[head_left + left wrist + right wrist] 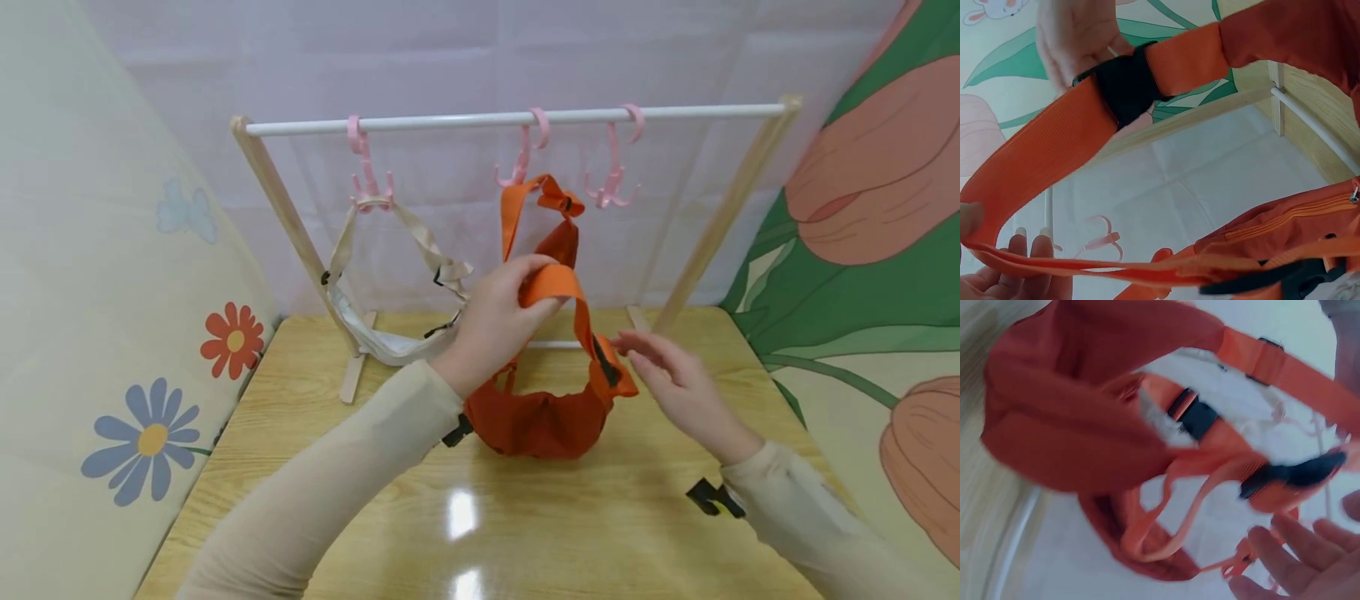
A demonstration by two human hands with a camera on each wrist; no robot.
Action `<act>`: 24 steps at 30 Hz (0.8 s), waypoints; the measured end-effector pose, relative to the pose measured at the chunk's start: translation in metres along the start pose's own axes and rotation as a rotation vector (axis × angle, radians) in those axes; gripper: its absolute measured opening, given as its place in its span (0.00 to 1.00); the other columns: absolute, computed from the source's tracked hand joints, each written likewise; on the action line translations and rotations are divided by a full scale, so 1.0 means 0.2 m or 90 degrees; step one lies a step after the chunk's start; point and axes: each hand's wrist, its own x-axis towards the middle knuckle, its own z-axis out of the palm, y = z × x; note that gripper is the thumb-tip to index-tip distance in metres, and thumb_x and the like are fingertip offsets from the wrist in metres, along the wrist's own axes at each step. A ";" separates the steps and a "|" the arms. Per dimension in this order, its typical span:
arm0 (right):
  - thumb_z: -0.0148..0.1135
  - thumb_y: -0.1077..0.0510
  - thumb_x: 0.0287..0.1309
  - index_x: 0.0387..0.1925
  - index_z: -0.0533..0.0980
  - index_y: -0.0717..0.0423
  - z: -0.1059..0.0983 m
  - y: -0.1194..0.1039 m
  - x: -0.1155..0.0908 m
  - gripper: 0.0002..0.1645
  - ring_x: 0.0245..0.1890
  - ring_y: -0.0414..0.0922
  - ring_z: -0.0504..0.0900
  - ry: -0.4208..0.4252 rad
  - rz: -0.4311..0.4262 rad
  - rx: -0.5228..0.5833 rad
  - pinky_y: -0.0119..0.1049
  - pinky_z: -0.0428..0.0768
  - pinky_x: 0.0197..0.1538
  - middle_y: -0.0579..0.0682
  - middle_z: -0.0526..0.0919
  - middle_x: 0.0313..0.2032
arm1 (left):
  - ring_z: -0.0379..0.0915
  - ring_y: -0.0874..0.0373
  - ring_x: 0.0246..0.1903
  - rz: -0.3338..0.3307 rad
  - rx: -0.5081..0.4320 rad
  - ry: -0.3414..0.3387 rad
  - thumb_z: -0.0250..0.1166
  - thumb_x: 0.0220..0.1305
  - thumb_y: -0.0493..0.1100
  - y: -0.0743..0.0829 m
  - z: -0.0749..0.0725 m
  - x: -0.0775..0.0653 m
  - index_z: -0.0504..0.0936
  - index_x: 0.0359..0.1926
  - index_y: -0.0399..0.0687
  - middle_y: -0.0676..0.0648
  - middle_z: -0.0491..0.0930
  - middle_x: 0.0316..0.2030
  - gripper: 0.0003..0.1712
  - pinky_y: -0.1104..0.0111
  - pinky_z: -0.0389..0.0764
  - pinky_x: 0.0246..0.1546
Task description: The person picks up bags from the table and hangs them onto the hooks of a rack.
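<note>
My left hand (497,321) grips the orange strap (557,282) of a rust-red waist bag (536,425), thumb on one side and fingers on the other. The bag's body dangles low in front of the rack. Beside the strap's right side, my right hand (686,390) has its fingers loosely extended, fingertips close by the black buckle (1125,84). In the right wrist view, those fingers (1291,556) curl round nothing. Behind the held bag, a second orange bag (561,242) hangs by its strap from the middle pink hook (517,162), partly hidden by my left hand.
A white rail (450,122) on wooden posts (723,212) spans the table (570,533). A cream-strapped pale bag (393,348) hangs from the left pink hook (367,171). The right pink hook (613,175) carries no bag. Printed cloth walls stand at both sides.
</note>
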 end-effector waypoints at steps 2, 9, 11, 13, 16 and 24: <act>0.54 0.69 0.70 0.65 0.70 0.69 0.02 -0.03 0.01 0.24 0.54 0.28 0.75 0.001 -0.008 0.011 0.15 0.68 0.55 0.68 0.79 0.57 | 0.75 0.54 0.42 -0.005 0.002 0.009 0.68 0.68 0.44 0.01 0.01 0.01 0.80 0.57 0.43 0.45 0.83 0.50 0.20 0.64 0.77 0.46; 0.64 0.66 0.65 0.74 0.58 0.64 0.08 -0.10 0.08 0.41 0.64 0.61 0.70 -0.008 0.003 0.001 0.50 0.65 0.62 0.67 0.72 0.65 | 0.75 0.54 0.44 -0.016 0.024 -0.012 0.66 0.69 0.43 0.04 0.04 0.01 0.79 0.60 0.43 0.45 0.81 0.53 0.21 0.65 0.77 0.47; 0.64 0.68 0.63 0.73 0.58 0.65 0.09 -0.10 0.10 0.41 0.62 0.61 0.73 0.002 0.005 0.000 0.55 0.67 0.61 0.69 0.75 0.61 | 0.75 0.54 0.44 -0.015 0.037 -0.014 0.66 0.68 0.43 0.04 0.04 0.01 0.79 0.60 0.43 0.45 0.81 0.53 0.21 0.65 0.77 0.47; 0.64 0.70 0.62 0.72 0.60 0.67 0.10 -0.10 0.11 0.39 0.58 0.51 0.78 0.018 -0.002 -0.003 0.47 0.70 0.62 0.70 0.79 0.57 | 0.75 0.53 0.43 -0.016 0.045 -0.012 0.66 0.68 0.43 0.05 0.04 0.00 0.79 0.60 0.43 0.45 0.82 0.53 0.21 0.65 0.77 0.46; 0.63 0.74 0.60 0.68 0.64 0.70 0.10 -0.09 0.12 0.35 0.51 0.34 0.80 0.046 -0.027 0.013 0.27 0.72 0.58 0.71 0.82 0.50 | 0.77 0.53 0.42 -0.018 0.058 -0.004 0.67 0.67 0.44 0.04 0.04 0.00 0.80 0.59 0.43 0.45 0.82 0.52 0.21 0.65 0.78 0.45; 0.57 0.81 0.58 0.55 0.76 0.74 0.05 -0.05 0.14 0.22 0.41 0.21 0.78 0.104 -0.089 0.029 0.17 0.78 0.39 0.51 0.87 0.43 | 0.77 0.53 0.43 -0.014 0.098 -0.015 0.67 0.65 0.41 0.01 0.01 -0.02 0.81 0.59 0.44 0.46 0.83 0.52 0.21 0.65 0.77 0.45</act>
